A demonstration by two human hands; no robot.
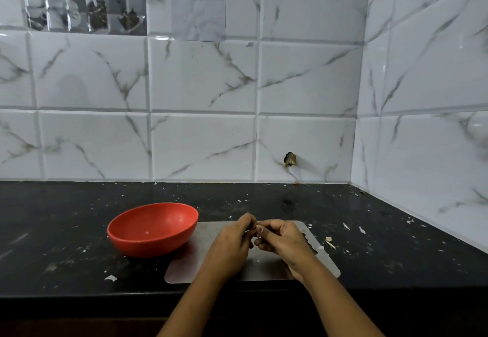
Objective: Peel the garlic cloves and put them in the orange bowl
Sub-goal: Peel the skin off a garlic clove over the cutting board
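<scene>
1. Garlic clove point(256, 229): a small pale item, largely hidden, appears to be pinched between both sets of fingertips above the far part of the steel board point(264, 268). Identification is tentative.
2. Left hand point(232, 241): fingers point(248, 221) curled, tips pressed onto the clove. Right hand point(282, 239): fingers point(266, 227) curled likewise, pinching it from the opposite side.
3. Orange bowl point(148, 244): stands just left of the hands, its right side over the board's far-left corner. The interior shows one pale speck and no peeled cloves. Judgement: early stage, with peeling in hand and transfer outstanding.
4. No further whole cloves are seen on the surface point(66, 231). Peel scraps point(328, 241) lie scattered, the largest just right of the board.
5. Clearance: the path leftward from hands to bowl is short and unobstructed. The board's near edge sits close to the surface's front edge. The tiled wall point(203, 146) stands well behind and closes in on the right.
</scene>
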